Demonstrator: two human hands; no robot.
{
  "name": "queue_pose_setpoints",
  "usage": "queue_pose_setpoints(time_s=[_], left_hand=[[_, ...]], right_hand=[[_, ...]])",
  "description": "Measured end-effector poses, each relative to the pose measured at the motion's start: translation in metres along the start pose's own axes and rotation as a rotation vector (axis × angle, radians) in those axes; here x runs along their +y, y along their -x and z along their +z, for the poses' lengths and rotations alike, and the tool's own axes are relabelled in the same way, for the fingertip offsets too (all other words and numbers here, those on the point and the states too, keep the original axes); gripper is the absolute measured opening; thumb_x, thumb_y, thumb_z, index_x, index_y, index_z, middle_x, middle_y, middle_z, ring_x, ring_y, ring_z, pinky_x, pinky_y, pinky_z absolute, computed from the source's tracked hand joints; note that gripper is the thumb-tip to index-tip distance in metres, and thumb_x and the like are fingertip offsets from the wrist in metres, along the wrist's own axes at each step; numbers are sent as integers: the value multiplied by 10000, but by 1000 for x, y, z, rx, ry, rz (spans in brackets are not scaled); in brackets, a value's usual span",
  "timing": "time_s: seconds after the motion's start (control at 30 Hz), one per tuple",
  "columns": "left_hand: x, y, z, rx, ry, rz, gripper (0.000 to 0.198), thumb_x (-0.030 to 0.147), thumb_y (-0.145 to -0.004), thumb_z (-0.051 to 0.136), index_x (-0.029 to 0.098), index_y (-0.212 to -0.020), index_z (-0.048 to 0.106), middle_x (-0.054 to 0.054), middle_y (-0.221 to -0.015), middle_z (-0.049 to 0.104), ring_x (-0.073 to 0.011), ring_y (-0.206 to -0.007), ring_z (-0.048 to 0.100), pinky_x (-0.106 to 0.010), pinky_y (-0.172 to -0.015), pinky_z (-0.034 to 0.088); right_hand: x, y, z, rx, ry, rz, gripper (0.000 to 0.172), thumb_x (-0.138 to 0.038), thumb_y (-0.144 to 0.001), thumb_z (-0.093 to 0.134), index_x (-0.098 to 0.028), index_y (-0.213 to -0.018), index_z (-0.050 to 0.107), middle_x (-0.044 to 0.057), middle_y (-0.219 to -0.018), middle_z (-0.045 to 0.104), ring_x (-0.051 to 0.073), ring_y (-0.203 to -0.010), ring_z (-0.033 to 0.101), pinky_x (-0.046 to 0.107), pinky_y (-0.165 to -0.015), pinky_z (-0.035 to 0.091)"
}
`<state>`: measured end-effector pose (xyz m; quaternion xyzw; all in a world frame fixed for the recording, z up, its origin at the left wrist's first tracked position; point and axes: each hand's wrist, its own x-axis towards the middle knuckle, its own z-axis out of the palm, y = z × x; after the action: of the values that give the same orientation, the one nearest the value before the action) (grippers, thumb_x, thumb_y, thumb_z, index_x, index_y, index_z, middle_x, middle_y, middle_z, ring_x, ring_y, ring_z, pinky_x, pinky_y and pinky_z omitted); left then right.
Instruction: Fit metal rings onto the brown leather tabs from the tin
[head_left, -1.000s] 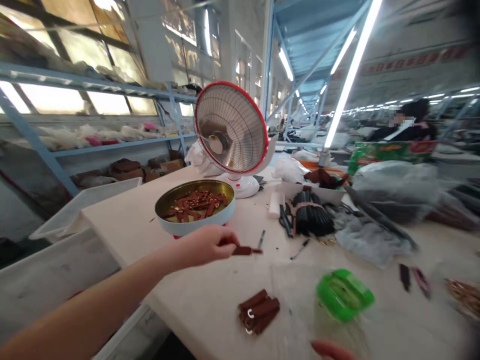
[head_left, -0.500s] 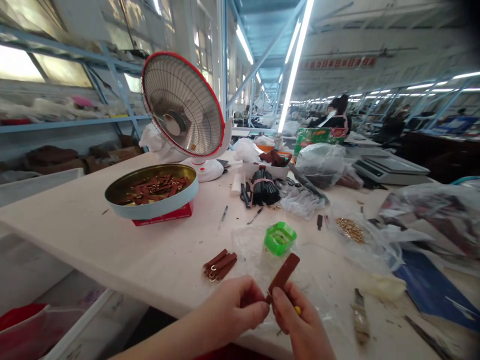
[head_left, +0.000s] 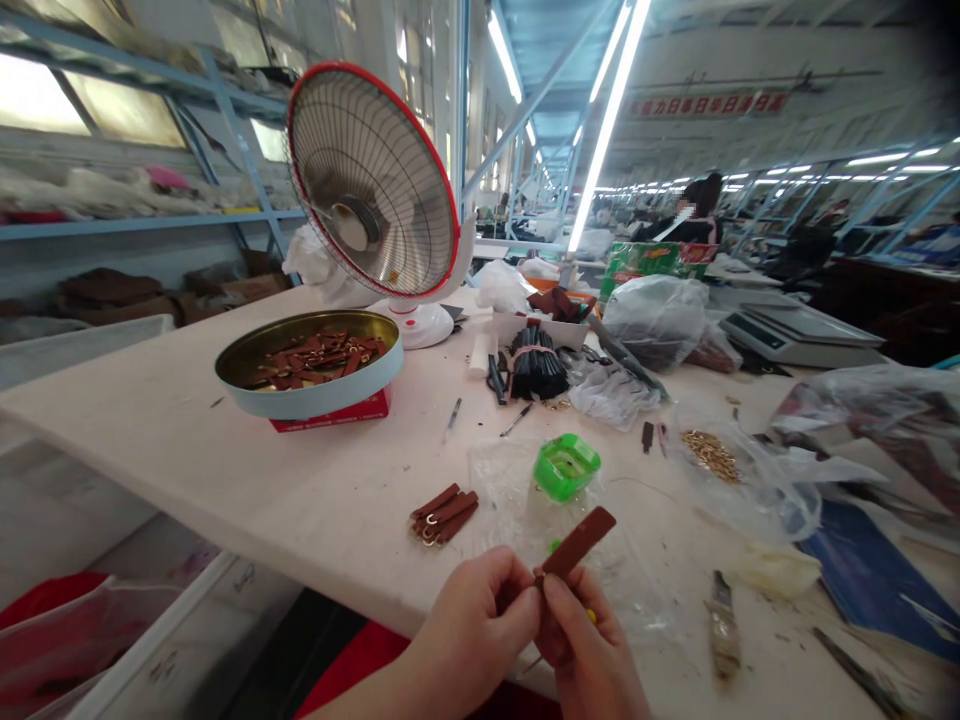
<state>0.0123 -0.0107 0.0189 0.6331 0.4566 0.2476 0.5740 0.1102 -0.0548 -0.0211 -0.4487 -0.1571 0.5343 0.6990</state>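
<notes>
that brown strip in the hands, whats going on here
A person holds one brown leather strip between both hands, left hand and right hand, at the table's near edge. A small pile of similar strips lies beside a green-lidded jar; more fill the round tin by the heater.

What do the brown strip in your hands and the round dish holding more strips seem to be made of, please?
Brown strip: probably leather or imitation leather, with a matte, flat, stiff look. Round dish: likely metal, given its glossy gold inside and pale blue painted outer wall.
</notes>
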Motion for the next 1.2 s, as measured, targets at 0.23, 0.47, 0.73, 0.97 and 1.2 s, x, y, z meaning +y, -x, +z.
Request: queue_pose_setpoints(time_s=[0.23,0.47,0.73,0.97,1.2], left_hand=[[-8,-3,4,-31,107,-7,132,250,-768,484,185,-656,459,2,-583,591,-152,-574,590,-236,-535,435],[-20,-9,8,-8,113,-21,157,279,-765,492,188,-648,441,12,-567,576,-146,-556,578,-233,-516,422],[1,0,-11,-123,-11,-4,70,176,-721,494,151,-697,555,39,-612,567,-78,-556,453,-183,-521,347],[-12,-7,-10,-162,373,-58,189,240,-675,657,165,-696,485,26,-614,620,-116,-579,576,-217,-573,429],[-17,-8,-6,-212,536,-100,255,287,-643,681,158,-656,461,16,-558,587,-129,-553,571,-228,-557,399]], right_hand=[[0,6,10,66,-219,151,299,-305,-572,827,-238,-815,666,-18,-712,685,107,-630,604,151,-566,471],[5,2,6,57,-209,154,282,-301,-575,835,-227,-787,665,-15,-732,696,111,-631,620,153,-566,484],[-4,-8,-9,28,37,93,289,-376,-591,823,-182,-734,663,-51,-511,522,55,-408,364,152,-365,279],[-9,-5,-5,-31,-77,256,340,-369,-501,873,-175,-696,672,-64,-493,454,18,-396,280,133,-376,235],[8,-5,-17,-55,-40,142,241,-373,-639,809,-215,-754,669,-75,-510,433,31,-414,297,141,-400,262]])
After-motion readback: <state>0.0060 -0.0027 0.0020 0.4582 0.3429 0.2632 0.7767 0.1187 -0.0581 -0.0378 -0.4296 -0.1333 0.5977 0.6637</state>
